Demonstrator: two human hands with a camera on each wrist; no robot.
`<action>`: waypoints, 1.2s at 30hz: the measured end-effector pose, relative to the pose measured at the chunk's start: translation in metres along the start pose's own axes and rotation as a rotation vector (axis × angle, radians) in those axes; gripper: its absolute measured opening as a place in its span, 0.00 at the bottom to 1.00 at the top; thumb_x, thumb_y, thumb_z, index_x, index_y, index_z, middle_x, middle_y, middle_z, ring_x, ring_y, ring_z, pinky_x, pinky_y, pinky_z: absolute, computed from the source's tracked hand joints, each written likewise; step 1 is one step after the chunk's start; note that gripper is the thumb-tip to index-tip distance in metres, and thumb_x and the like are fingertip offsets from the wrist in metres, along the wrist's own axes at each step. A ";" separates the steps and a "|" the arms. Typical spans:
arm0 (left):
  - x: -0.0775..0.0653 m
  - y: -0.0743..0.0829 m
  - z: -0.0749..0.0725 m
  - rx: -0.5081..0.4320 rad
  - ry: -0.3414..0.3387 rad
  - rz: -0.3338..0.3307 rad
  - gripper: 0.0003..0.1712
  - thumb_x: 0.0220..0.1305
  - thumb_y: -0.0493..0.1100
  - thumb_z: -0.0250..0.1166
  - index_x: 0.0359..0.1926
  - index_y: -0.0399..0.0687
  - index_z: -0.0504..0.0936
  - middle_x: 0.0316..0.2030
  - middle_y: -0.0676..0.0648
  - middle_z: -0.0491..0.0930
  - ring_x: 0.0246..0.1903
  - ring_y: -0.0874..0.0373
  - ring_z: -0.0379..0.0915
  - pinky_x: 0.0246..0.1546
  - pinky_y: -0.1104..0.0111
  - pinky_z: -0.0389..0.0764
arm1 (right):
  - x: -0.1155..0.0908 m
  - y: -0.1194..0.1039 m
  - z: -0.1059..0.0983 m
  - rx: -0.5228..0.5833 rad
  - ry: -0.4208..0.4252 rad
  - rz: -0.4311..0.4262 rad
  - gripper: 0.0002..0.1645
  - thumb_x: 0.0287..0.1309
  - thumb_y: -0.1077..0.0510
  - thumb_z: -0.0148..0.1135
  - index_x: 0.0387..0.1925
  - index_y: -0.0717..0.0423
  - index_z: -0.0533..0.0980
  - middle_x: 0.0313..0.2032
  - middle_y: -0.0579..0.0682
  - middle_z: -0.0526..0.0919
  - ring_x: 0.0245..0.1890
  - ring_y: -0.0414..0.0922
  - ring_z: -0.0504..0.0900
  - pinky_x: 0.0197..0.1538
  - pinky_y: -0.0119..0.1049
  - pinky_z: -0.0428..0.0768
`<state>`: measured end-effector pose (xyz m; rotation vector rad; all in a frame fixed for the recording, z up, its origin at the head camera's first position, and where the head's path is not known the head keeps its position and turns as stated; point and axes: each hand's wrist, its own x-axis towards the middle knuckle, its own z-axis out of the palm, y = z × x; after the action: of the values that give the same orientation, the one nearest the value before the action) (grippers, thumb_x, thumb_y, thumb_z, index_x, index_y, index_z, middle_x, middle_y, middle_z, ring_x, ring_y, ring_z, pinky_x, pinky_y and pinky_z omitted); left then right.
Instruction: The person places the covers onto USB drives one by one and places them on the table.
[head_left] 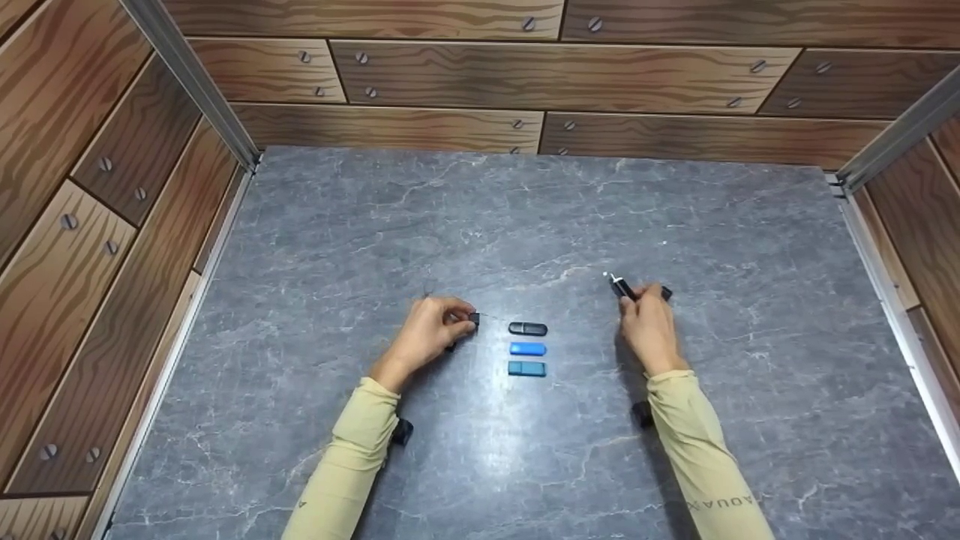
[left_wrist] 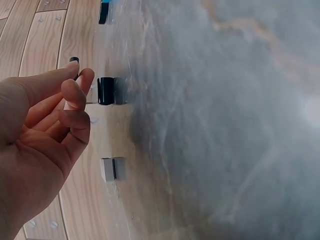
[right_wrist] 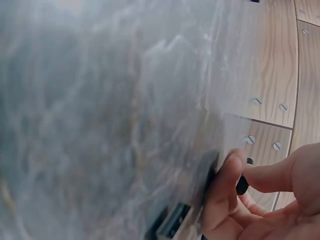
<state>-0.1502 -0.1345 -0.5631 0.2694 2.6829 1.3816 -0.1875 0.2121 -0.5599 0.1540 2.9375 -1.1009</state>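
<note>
Between thumb and fingertips, my left hand (head_left: 435, 330) pinches a small black piece (head_left: 474, 319); in the left wrist view only a bit of that piece shows above the thumb. Just to its right, three USB sticks lie in a column: a black one (head_left: 528, 329), a blue one (head_left: 528, 349) and a teal one (head_left: 527, 369). Farther right, my right hand (head_left: 646, 330) grips a black USB stick (head_left: 623, 288), whose bright metal end points up and left. That metal plug (right_wrist: 175, 221) also shows low in the right wrist view. Another black end (head_left: 667, 293) sticks out past the fingers.
A grey marbled tabletop (head_left: 450, 217) spreads beneath both hands, with wood-patterned walls (head_left: 442, 71) behind and at the sides. In the left wrist view, a black block (left_wrist: 105, 90) and a silver-grey piece (left_wrist: 108, 169) rest on the table near the left hand.
</note>
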 end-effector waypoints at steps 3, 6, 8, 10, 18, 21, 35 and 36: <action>-0.001 0.001 0.000 -0.008 -0.004 -0.001 0.14 0.64 0.34 0.74 0.51 0.36 0.89 0.41 0.39 0.92 0.23 0.58 0.84 0.25 0.73 0.83 | -0.001 0.000 -0.001 0.023 0.016 -0.012 0.16 0.77 0.63 0.54 0.57 0.72 0.71 0.40 0.69 0.85 0.34 0.58 0.85 0.42 0.47 0.81; -0.001 0.002 0.001 -0.019 -0.005 0.001 0.14 0.65 0.34 0.74 0.50 0.36 0.89 0.41 0.39 0.92 0.23 0.59 0.83 0.25 0.72 0.84 | -0.001 -0.001 -0.002 0.099 0.001 0.010 0.15 0.76 0.63 0.57 0.57 0.70 0.72 0.39 0.66 0.87 0.23 0.41 0.84 0.33 0.30 0.79; -0.001 0.002 0.001 -0.021 -0.006 0.002 0.14 0.64 0.34 0.74 0.50 0.36 0.89 0.41 0.39 0.92 0.23 0.60 0.83 0.25 0.72 0.84 | -0.001 -0.002 -0.004 0.173 -0.027 0.039 0.16 0.75 0.64 0.59 0.58 0.70 0.73 0.40 0.66 0.87 0.20 0.33 0.82 0.28 0.24 0.79; -0.001 0.001 0.002 -0.021 -0.007 0.003 0.13 0.64 0.35 0.74 0.50 0.36 0.89 0.40 0.39 0.92 0.23 0.61 0.82 0.25 0.73 0.84 | 0.000 -0.001 -0.005 0.253 -0.059 0.067 0.18 0.74 0.64 0.61 0.58 0.71 0.72 0.42 0.66 0.87 0.20 0.29 0.81 0.28 0.22 0.81; -0.001 0.001 0.003 -0.034 -0.016 0.003 0.13 0.65 0.35 0.74 0.50 0.36 0.89 0.40 0.40 0.92 0.21 0.65 0.79 0.24 0.74 0.81 | 0.004 0.005 -0.008 0.455 -0.143 0.112 0.20 0.72 0.65 0.63 0.59 0.74 0.72 0.34 0.51 0.89 0.24 0.31 0.85 0.35 0.24 0.86; -0.001 0.001 0.003 -0.039 -0.013 0.000 0.13 0.65 0.35 0.74 0.50 0.36 0.89 0.40 0.40 0.92 0.20 0.67 0.77 0.22 0.75 0.80 | 0.006 0.007 -0.008 0.533 -0.173 0.118 0.21 0.71 0.66 0.64 0.60 0.75 0.72 0.31 0.41 0.87 0.24 0.32 0.86 0.36 0.25 0.87; -0.002 0.003 0.005 -0.028 -0.019 0.002 0.13 0.65 0.36 0.74 0.50 0.38 0.89 0.40 0.41 0.92 0.22 0.67 0.76 0.24 0.75 0.80 | 0.002 0.015 -0.008 0.773 -0.281 0.063 0.15 0.68 0.68 0.67 0.54 0.68 0.80 0.31 0.38 0.91 0.28 0.36 0.88 0.40 0.29 0.88; -0.002 0.003 0.005 -0.029 -0.019 0.004 0.14 0.65 0.36 0.74 0.50 0.38 0.89 0.40 0.41 0.92 0.22 0.67 0.76 0.24 0.75 0.80 | 0.001 0.015 -0.008 0.792 -0.292 0.066 0.14 0.67 0.68 0.67 0.53 0.66 0.81 0.31 0.39 0.92 0.29 0.36 0.88 0.40 0.30 0.88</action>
<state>-0.1472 -0.1290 -0.5638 0.2835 2.6462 1.4101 -0.1872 0.2287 -0.5637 0.0733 2.0867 -1.9982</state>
